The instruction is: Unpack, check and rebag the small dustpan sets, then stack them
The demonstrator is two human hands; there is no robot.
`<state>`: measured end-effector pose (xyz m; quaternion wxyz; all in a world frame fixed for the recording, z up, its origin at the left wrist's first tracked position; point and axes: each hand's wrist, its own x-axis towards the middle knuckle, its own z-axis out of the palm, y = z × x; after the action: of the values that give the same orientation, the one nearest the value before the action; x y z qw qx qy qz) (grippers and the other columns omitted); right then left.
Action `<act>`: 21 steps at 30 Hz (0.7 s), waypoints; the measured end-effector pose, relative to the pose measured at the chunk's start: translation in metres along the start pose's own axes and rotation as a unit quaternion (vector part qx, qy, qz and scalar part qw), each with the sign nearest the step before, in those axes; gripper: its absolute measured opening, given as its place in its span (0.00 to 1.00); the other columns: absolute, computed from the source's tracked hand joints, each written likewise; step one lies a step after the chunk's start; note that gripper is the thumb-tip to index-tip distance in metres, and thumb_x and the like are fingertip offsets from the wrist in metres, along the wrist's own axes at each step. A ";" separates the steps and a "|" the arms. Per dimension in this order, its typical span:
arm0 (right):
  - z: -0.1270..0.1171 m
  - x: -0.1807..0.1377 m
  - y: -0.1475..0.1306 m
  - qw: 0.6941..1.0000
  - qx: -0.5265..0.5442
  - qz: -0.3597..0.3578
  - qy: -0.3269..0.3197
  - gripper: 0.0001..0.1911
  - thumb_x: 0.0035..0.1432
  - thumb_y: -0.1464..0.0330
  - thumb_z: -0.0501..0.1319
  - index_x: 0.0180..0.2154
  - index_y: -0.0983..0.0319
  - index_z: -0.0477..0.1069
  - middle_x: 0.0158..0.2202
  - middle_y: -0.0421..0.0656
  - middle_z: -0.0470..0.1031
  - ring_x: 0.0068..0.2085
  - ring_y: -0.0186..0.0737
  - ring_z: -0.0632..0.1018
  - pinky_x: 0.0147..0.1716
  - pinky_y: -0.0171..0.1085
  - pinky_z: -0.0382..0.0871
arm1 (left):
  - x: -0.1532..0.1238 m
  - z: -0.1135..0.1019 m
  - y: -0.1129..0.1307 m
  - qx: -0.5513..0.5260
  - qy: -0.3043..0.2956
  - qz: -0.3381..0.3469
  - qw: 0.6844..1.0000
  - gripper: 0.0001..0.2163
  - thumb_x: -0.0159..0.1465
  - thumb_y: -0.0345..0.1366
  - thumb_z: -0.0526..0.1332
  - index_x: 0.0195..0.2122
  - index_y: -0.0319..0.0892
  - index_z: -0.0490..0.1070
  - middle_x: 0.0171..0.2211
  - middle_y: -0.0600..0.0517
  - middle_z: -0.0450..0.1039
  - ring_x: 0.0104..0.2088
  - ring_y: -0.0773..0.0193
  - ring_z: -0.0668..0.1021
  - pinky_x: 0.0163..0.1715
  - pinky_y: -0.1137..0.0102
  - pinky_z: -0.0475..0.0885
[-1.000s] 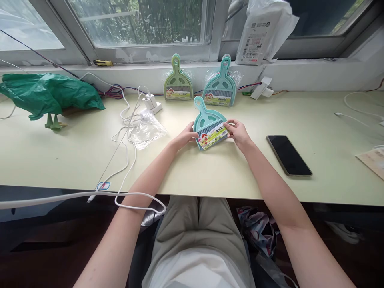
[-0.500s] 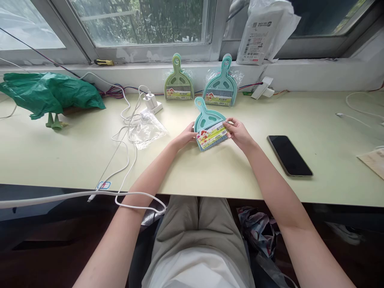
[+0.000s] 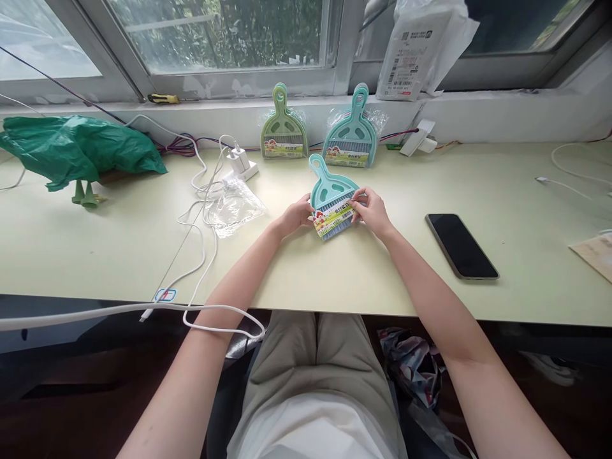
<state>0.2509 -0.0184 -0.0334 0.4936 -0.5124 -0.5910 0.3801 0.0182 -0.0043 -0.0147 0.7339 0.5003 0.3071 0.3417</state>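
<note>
A turquoise mini dustpan [image 3: 333, 186] with a small grey-bristled brush [image 3: 340, 226] in it is tilted in front of me, handle up and to the left. My left hand [image 3: 297, 215] grips its left edge, the fingers partly hidden behind the pan. Across the bristles lies a printed label card [image 3: 329, 218], yellow, green and white. My right hand [image 3: 370, 210] pinches the card's right end between thumb and fingers. Behind, a green dustpan set [image 3: 284, 127] and a stack of turquoise dustpan sets [image 3: 352, 132], in clear wrap, lean against the wall.
A black phone [image 3: 461, 247] lies at the right. White cables [image 3: 201, 248], a charger on a power strip [image 3: 241, 164] and a clear plastic bag [image 3: 234, 213] are at the left. Farther left is a green plastic bag [image 3: 81, 150]. A white parcel bag [image 3: 415, 54] stands on the sill.
My right hand has moved a little left along with the label card's right end. More bristles now show above the card and at its right. My left hand has hardly moved.
</note>
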 end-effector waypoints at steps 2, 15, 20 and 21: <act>0.000 0.000 -0.001 1.000 -0.013 -0.007 0.004 0.20 0.50 0.53 0.67 0.33 0.57 0.62 0.35 0.39 0.75 0.18 0.30 0.72 0.16 0.32 0.59 | -0.001 0.000 0.001 0.001 -0.002 -0.002 1.000 0.20 0.47 0.33 0.60 0.43 0.42 0.64 0.33 0.54 0.72 0.31 0.66 0.76 0.30 0.70 0.74; 0.000 -0.003 -0.004 0.997 -0.064 -0.032 0.022 0.12 0.54 0.60 0.63 0.33 0.58 0.62 0.37 0.40 0.76 0.18 0.30 0.72 0.19 0.33 0.64 | 0.002 -0.001 -0.004 0.073 0.027 0.019 0.997 0.30 0.45 0.27 0.64 0.52 0.43 0.62 0.41 0.51 0.74 0.42 0.60 0.78 0.40 0.66 0.74; -0.002 -0.004 -0.007 0.992 -0.110 -0.047 0.029 0.08 0.55 0.64 0.62 0.35 0.58 0.64 0.42 0.42 0.77 0.18 0.30 0.73 0.23 0.36 0.69 | 0.004 -0.004 -0.007 0.097 0.044 0.030 0.994 0.31 0.45 0.29 0.65 0.52 0.44 0.61 0.42 0.51 0.74 0.43 0.60 0.78 0.40 0.65 0.74; -0.003 -0.004 -0.007 0.990 -0.126 -0.048 0.032 0.08 0.55 0.64 0.62 0.36 0.58 0.64 0.42 0.42 0.77 0.18 0.31 0.73 0.23 0.36 0.69 | 0.004 -0.005 -0.008 0.098 0.045 0.032 0.994 0.30 0.45 0.29 0.65 0.52 0.44 0.61 0.42 0.51 0.74 0.43 0.59 0.78 0.41 0.65 0.74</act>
<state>0.2517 -0.0240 -0.0271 0.4617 -0.5535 -0.6421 0.2612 0.0182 -0.0005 -0.0238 0.6558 0.5633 0.3558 0.3550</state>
